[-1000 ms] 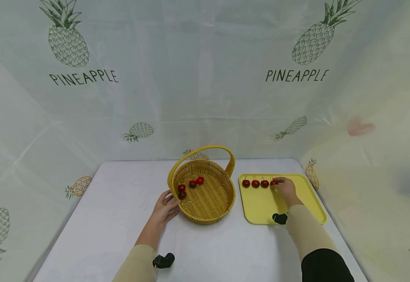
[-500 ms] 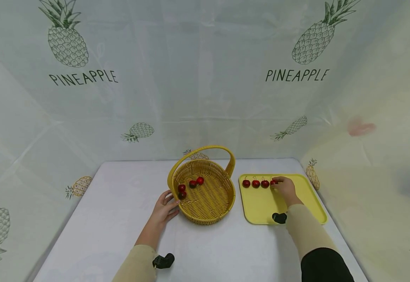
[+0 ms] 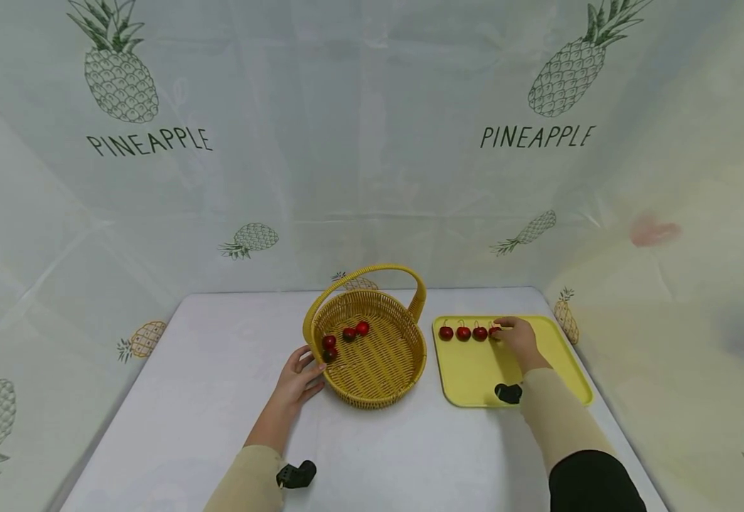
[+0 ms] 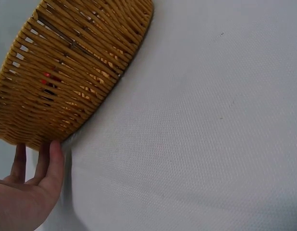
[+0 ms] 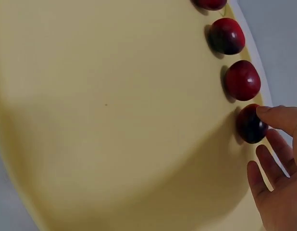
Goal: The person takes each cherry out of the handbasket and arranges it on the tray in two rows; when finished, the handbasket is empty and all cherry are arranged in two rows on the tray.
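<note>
My left hand rests its fingertips against the left side of a round yellow wicker basket with a tall handle. In the left wrist view, those fingers are fairly straight and touch the lower wicker wall. Inside the basket lie several dark red cherries. To the right, on a yellow tray, cherries stand in a row along the far edge. At that row's right end, my right hand pinches the last cherry between thumb and index finger; its other fingers are spread apart.
A white table carries the basket and the tray side by side, with a narrow gap between them. Behind and around it hangs a pale curtain printed with pineapples. The basket handle arches above the basket's far side.
My right hand has shifted very slightly back from the last cherry, which shows a little more. The left hand, basket and tray stay in place.
</note>
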The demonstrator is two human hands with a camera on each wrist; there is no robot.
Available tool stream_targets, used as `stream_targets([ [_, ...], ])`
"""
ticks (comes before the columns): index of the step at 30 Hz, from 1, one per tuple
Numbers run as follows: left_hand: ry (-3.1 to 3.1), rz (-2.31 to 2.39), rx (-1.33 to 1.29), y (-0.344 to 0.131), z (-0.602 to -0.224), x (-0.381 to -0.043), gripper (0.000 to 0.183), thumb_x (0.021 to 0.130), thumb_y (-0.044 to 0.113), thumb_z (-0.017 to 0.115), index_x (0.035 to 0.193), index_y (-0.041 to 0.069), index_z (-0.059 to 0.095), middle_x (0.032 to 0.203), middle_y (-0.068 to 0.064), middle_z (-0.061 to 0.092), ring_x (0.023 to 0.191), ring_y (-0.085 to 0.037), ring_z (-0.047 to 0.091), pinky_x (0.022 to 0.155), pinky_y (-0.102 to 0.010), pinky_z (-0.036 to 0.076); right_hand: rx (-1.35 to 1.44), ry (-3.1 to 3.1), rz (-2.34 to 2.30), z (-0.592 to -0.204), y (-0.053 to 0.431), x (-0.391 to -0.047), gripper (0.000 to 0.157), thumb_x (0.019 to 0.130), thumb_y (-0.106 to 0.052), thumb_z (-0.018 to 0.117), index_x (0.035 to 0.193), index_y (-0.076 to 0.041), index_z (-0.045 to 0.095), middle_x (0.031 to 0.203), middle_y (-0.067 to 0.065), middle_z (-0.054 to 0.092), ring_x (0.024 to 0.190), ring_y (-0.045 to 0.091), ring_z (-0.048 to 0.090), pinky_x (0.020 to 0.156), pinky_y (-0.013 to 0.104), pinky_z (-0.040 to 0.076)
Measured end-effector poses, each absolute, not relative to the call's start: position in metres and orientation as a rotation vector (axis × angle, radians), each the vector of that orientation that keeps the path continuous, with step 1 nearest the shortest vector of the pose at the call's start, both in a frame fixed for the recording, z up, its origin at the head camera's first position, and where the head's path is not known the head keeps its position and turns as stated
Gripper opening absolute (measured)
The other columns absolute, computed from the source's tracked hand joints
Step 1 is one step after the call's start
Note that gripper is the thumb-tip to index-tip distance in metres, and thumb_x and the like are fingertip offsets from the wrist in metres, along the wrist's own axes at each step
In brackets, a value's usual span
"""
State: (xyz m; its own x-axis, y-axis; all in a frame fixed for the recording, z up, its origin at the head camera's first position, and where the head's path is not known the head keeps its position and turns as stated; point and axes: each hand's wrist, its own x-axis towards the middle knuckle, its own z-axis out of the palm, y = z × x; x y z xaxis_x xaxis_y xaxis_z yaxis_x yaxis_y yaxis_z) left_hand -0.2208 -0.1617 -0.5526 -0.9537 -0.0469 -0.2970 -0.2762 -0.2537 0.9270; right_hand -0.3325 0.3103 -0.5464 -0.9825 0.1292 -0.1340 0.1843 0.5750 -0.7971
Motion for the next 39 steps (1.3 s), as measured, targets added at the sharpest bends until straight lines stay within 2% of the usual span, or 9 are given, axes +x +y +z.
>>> stream_targets([
  [8,1.827,2.356,-0.410,-0.165,-0.555,-0.221,0.061,0.092,0.003,0.066,0.145,0.011,0.036,0.152,-0.022,0.030,0.121,-0.039,0.051,0.094,-0.054,0.044,0.222,2.766,-1.341,-0.524,0.305,-0.331,0.038,0.095,-0.006,0.062,0.130,0.008,0.055,0.138,0.031,0.045,0.125,0.048,0.039,0.098,0.057,0.039],
  [15,1.824,2.353,-0.427,-0.167,-0.556,-0.223,0.062,0.092,0.002,0.066,0.145,0.012,0.036,0.152,-0.022,0.030,0.122,-0.042,0.050,0.095,-0.055,0.044,0.106,2.766,-1.366,-0.509,0.295,-0.329,0.037,0.095,-0.006,0.062,0.129,0.007,0.056,0.132,0.029,0.050,0.108,0.043,0.054,0.086,0.049,0.049],
  [25,1.830,2.329,-0.446,-0.167,-0.556,-0.224,0.062,0.092,0.003,0.066,0.146,0.013,0.036,0.152,-0.019,0.031,0.122,-0.040,0.051,0.094,-0.053,0.044,-0.058,2.707,-1.387,-0.487,0.267,-0.326,0.035,0.093,-0.004,0.065,0.126,0.006,0.059,0.131,0.028,0.051,0.112,0.042,0.053,0.089,0.054,0.047],
  [29,1.831,2.333,-0.442,-0.168,-0.556,-0.224,0.061,0.092,0.003,0.066,0.145,0.013,0.037,0.152,-0.018,0.032,0.120,-0.038,0.052,0.092,-0.052,0.046,-0.134,2.688,-1.392,-0.479,0.255,-0.322,0.034,0.092,-0.003,0.066,0.124,0.005,0.061,0.128,0.026,0.054,0.109,0.039,0.055,0.080,0.045,0.052],
  [33,1.832,2.332,-0.443,-0.168,-0.555,-0.224,0.061,0.093,0.003,0.066,0.145,0.013,0.037,0.151,-0.019,0.032,0.119,-0.037,0.052,0.092,-0.051,0.046,-0.183,2.651,-1.396,-0.471,0.242,-0.319,0.033,0.091,-0.004,0.067,0.123,0.003,0.063,0.126,0.023,0.056,0.108,0.036,0.055,0.074,0.037,0.052],
  [39,1.809,2.351,-0.414,-0.165,-0.555,-0.222,0.062,0.092,0.003,0.067,0.145,0.011,0.037,0.151,-0.021,0.031,0.121,-0.040,0.050,0.094,-0.053,0.044,-0.234,2.591,-1.372,-0.461,0.224,-0.308,0.033,0.090,-0.005,0.068,0.122,0.000,0.064,0.126,0.023,0.057,0.105,0.034,0.056,0.067,0.034,0.050],
])
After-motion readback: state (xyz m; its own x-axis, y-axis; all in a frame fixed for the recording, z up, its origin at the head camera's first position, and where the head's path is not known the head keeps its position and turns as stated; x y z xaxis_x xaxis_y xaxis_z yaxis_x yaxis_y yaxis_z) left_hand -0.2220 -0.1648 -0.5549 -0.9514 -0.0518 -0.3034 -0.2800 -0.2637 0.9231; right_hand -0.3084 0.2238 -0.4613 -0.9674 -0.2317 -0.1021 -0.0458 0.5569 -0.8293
